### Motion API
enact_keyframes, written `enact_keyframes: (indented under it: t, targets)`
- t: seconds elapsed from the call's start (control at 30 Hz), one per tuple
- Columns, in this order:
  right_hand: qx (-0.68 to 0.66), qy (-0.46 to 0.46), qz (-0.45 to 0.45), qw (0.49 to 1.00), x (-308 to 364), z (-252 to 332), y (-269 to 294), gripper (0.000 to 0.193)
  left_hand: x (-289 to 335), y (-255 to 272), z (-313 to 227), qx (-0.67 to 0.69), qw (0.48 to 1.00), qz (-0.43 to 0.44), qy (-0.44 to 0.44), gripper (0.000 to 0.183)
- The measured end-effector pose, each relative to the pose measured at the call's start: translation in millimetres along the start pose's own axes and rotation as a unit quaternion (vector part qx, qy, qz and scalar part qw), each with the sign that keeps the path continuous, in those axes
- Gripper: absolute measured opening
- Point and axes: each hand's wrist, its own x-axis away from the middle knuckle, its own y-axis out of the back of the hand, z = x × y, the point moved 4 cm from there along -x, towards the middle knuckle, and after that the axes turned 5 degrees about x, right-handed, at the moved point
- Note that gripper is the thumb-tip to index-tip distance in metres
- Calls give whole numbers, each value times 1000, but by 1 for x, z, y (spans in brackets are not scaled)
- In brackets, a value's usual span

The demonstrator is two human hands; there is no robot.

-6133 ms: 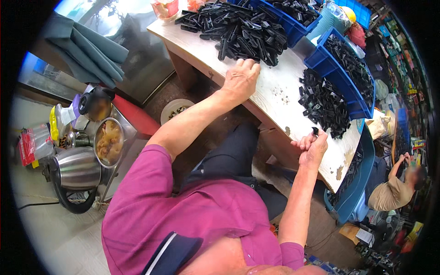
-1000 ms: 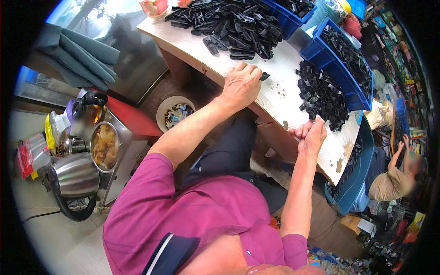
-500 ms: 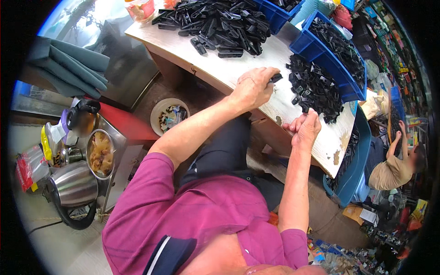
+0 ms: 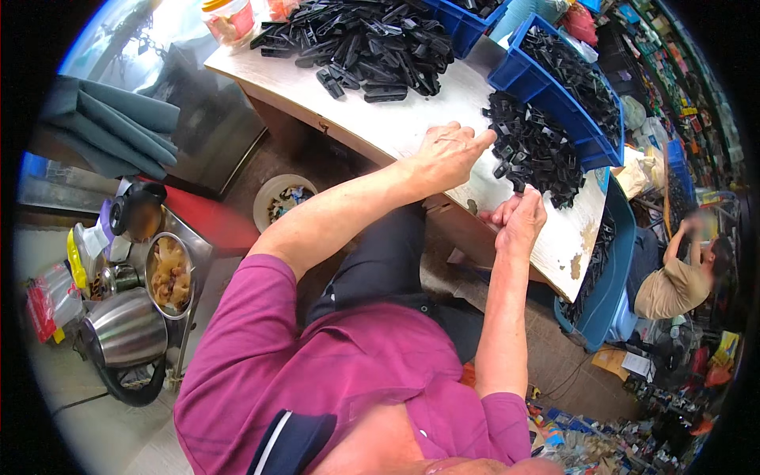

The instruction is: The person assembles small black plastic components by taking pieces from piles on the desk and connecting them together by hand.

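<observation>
My left hand [image 4: 451, 156] is above the white tabletop [image 4: 455, 99] with its fingers bent together. Whatever it holds, if anything, is hidden. To its right, my right hand [image 4: 519, 219] is closed beside the table's near edge. Its thumb and finger meet at the near side of a heap of small black plastic parts [image 4: 542, 146]. One dark piece shows by these fingertips, but I cannot tell whether it is gripped or part of the heap. Farther back on the left lies a pile of longer black plastic pieces [image 4: 380, 47].
A blue bin [image 4: 546, 99] of black parts borders the heap. Another blue bin [image 4: 467, 28] stands farther back, and a teal tub [image 4: 606, 297] is beyond the right table end. A white bucket [image 4: 265, 226], steel kettle [image 4: 127, 324] and seated person [image 4: 673, 289] are around me.
The black piece that showed at my left hand's fingers is out of sight. That hand's fingers have turned toward the small-parts heap. My right hand stays by the heap; the view has shifted slightly.
</observation>
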Motion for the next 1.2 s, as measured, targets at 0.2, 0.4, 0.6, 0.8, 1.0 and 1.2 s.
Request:
enact_keyframes:
  t: [0.2,0.4,0.6,0.8,1.0,1.2]
  targets:
    - [-22,5,-2,1000,1,0,-1,34,3,1,4,215,969,-114,46,31]
    - [-20,10,-4,1000,2,0,-1,31,17,6,0,98,990,-98,32,23]
    - [-24,4,-8,1000,2,2,-4,28,25,8,7,130,985,-31,111,22]
    - [-12,18,-22,1000,1,0,1,29,28,-18,-11,413,898,27,148,27]
    - [-20,39,-14,999,6,-2,1,29,23,-30,-18,454,877,7,155,28]
    - [2,41,-19,999,10,1,-4,25,23,-30,-15,499,839,48,210,29]
